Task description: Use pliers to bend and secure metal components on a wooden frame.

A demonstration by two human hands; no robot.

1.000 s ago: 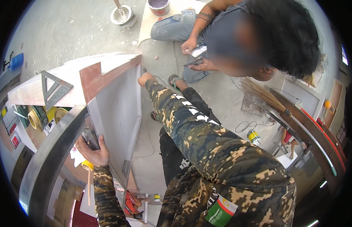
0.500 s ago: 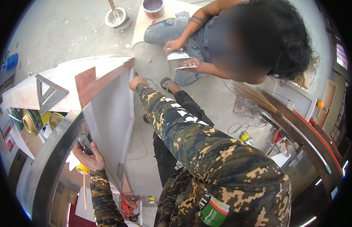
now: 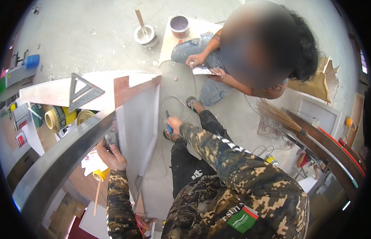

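Over the floor in front of me, my right hand (image 3: 175, 124) is closed round a blue-handled tool (image 3: 168, 126) with a dark narrow end pointing away; its kind is not clear. My left hand (image 3: 115, 157) is at the near side of a white cabinet (image 3: 137, 123), just under a dark metal bar (image 3: 60, 149). Its thumb points up, and the fingers curl at a shiny greyish piece (image 3: 111, 137) that is partly hidden. A grey set square (image 3: 85, 93) lies on the cabinet's white top.
A co-worker (image 3: 217, 59) kneels ahead, holding a flat putty-smeared plate. A white pot (image 3: 146, 36) with a stick and a tin of purplish paste (image 3: 180, 26) stand behind. Several paint cans (image 3: 56, 119) sit at the left. A cord (image 3: 173, 97) loops over the floor; a broom (image 3: 281, 117) leans at the right.
My right hand has drawn back from the cabinet's far corner toward me, and its blue tool now shows. My left hand stays at the metal bar. The co-worker's hands have come closer together.
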